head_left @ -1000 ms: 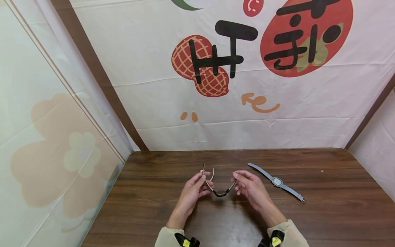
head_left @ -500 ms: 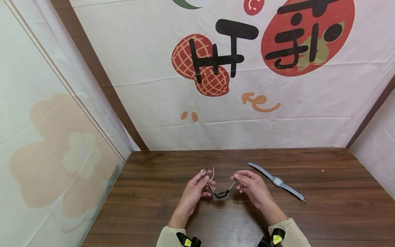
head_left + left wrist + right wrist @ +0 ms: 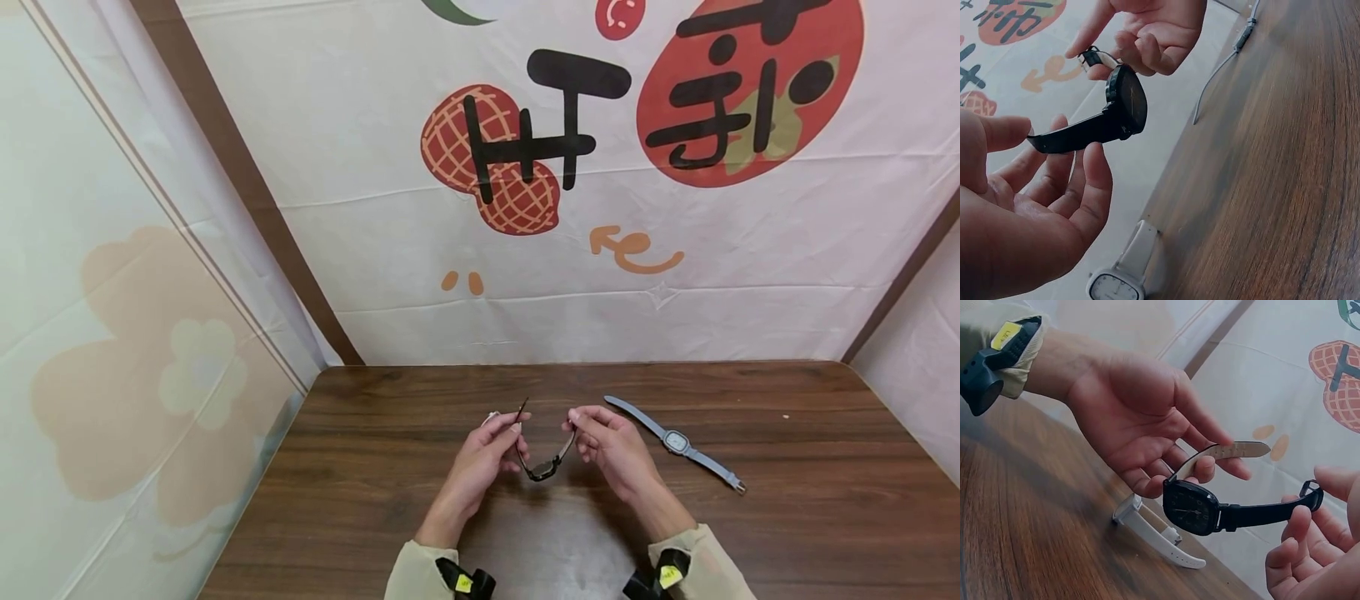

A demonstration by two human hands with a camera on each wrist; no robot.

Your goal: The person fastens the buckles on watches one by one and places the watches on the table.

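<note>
A black wristwatch (image 3: 543, 471) hangs unfastened between my hands, just above the table, its strap bent into a U. My left hand (image 3: 476, 462) pinches the free strap end, whose pale underside with holes shows in the right wrist view. At the buckle end, my right hand (image 3: 611, 446) holds the strap between thumb and fingers. The dark watch face (image 3: 1190, 509) sits at the bottom of the curve. Behind the left hand lies a white watch (image 3: 1160, 540), mostly hidden in the head view; its dial (image 3: 1113, 289) shows in the left wrist view.
A light blue watch (image 3: 677, 442) lies stretched out on the wooden table (image 3: 810, 500), right of my right hand. Beyond the table's back edge hangs a printed cloth (image 3: 390, 250). A tiny white speck (image 3: 785, 416) is on the table at the right.
My left hand has moved a little right, bringing its strap end closer to my right hand. The white strap seen behind the left fingers is now covered.
</note>
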